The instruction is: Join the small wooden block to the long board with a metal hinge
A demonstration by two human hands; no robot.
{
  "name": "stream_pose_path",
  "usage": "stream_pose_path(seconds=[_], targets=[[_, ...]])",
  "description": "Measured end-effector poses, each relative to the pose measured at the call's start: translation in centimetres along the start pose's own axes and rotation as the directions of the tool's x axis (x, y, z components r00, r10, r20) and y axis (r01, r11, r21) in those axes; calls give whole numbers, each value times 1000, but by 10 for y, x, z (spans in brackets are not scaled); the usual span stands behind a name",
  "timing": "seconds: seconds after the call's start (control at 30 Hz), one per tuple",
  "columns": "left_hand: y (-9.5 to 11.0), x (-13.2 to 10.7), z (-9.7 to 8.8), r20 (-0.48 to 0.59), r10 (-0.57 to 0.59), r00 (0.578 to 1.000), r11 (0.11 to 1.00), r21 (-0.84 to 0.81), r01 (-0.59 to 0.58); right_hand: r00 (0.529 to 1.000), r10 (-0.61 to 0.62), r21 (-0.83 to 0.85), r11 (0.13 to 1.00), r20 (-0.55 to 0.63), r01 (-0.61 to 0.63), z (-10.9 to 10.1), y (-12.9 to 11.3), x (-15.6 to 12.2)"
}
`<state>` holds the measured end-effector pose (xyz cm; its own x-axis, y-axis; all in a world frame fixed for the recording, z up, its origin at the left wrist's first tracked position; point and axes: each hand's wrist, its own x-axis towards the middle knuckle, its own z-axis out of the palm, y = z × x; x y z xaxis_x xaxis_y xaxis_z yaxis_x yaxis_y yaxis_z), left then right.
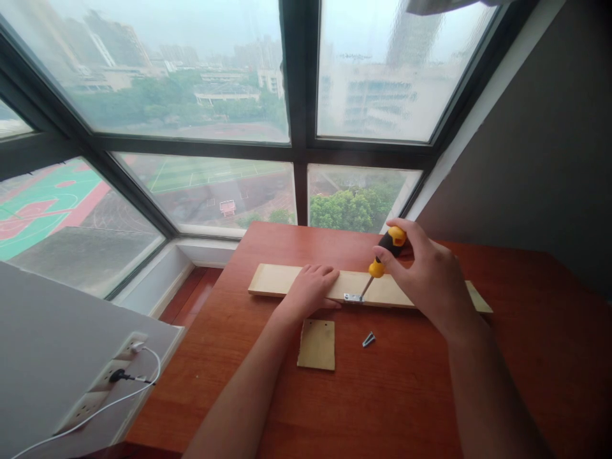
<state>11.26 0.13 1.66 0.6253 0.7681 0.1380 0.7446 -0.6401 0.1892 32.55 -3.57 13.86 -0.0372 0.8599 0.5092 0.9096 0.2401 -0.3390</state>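
A long pale wooden board (pixel 377 287) lies across the table. My left hand (pixel 313 287) grips its front edge left of the middle, fingers over the top and thumb low at the front. In my right hand (pixel 425 271) is a yellow and black screwdriver (pixel 393 241), held tilted by its handle. The screwdriver's tip meets the right end of a small silver metal plate (pixel 352 298), perhaps a hinge, at the board's front edge. The screw head under the tip is too small to make out. Two loose screws (pixel 368 339) lie in front of the board.
A small thin wooden piece (pixel 316 347) with two holes lies on the reddish-brown table (pixel 382 401), just in front of my left hand. Window frames (pixel 299 153) rise behind the table. At left, wall sockets (pixel 108 375) hold a white cable (pixel 155 363) and a black plug.
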Motion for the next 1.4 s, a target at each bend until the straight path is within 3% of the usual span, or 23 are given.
stream_pose_path(seconds=[0.1, 0.2, 0.4, 0.6, 0.83, 0.93, 1.1, 1.17, 1.27, 1.4], targets=[[0, 0, 0, 4, -8, 1000, 1000, 5, 8, 998, 43, -125, 991, -49, -49, 0, -7, -1], [1, -1, -1, 1, -8, 1000, 1000, 3, 8, 997, 74, -135, 988, -37, -79, -1, -10, -1], [1, -1, -2, 4, -8, 1000, 1000, -5, 8, 994, -54, 244, 969, 96, 30, -4, 0, 2], [0, 0, -1, 0, 1, 1000, 1000, 0, -1, 999, 28, 3, 1000, 32, -28, -6, 6, 3], [0, 0, -1, 7, -2, 1000, 1000, -4, 2, 996, 67, -231, 970, -64, -80, -4, -2, 0], [0, 0, -1, 6, -5, 1000, 1000, -6, 5, 997, 58, -184, 981, -44, -66, -5, -1, 0], [0, 0, -1, 11, -9, 1000, 1000, -12, 9, 990, -37, 164, 986, 140, 13, -13, 7, 1], [0, 0, -1, 10, -10, 1000, 1000, -11, 10, 980, -69, 217, 976, 186, 27, -17, 8, 1], [0, 0, -1, 14, -13, 1000, 1000, -7, 13, 983, -61, 144, 989, 175, 36, -17, 7, -1], [0, 0, -1, 15, -10, 1000, 1000, -8, 10, 996, -50, -45, 998, 69, 53, -11, 1, -3]])
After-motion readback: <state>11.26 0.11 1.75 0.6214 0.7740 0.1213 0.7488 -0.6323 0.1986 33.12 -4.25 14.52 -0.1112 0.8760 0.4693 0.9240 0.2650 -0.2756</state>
